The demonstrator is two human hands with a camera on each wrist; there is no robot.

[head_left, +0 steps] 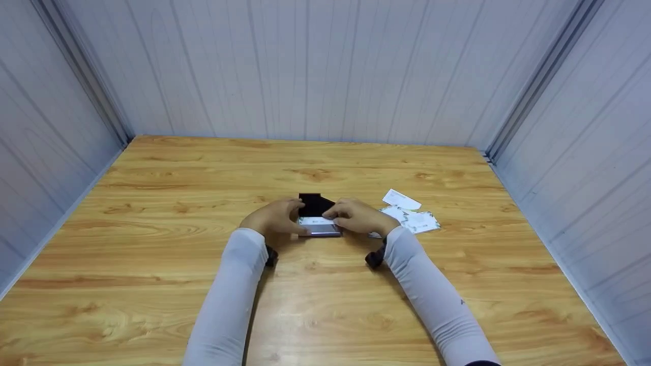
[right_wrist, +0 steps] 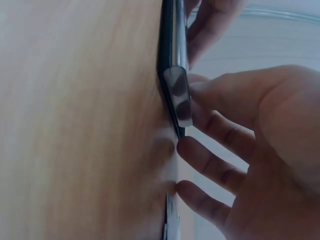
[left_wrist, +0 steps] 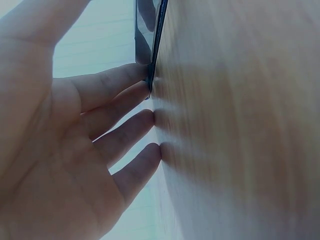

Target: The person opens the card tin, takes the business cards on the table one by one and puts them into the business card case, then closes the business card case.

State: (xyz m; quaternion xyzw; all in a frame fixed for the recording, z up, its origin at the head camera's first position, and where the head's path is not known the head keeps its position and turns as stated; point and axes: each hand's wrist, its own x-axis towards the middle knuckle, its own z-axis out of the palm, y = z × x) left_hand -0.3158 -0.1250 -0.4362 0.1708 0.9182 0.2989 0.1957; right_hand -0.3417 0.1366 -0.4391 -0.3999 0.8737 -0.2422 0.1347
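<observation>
A card case (head_left: 325,230) with a shiny metal front lies on the table before me, its black lid (head_left: 311,203) folded open away from me. A white card (head_left: 313,221) lies across its opening. My left hand (head_left: 274,217) holds the case at its left end, thumb toward the front and forefinger at the back; its other fingertips touch the table in the left wrist view. My right hand (head_left: 363,216) has thumb and forefinger at the card's right end, close over the case. In the right wrist view the case's metal end (right_wrist: 177,95) shows beside the right thumb.
Several white cards with green print (head_left: 419,222) lie loosely overlapped to the right of my right hand, partly hidden by it. One plain-looking card (head_left: 401,199) lies behind them. Pale panel walls (head_left: 305,71) close off the wooden table (head_left: 203,178) at the back and both sides.
</observation>
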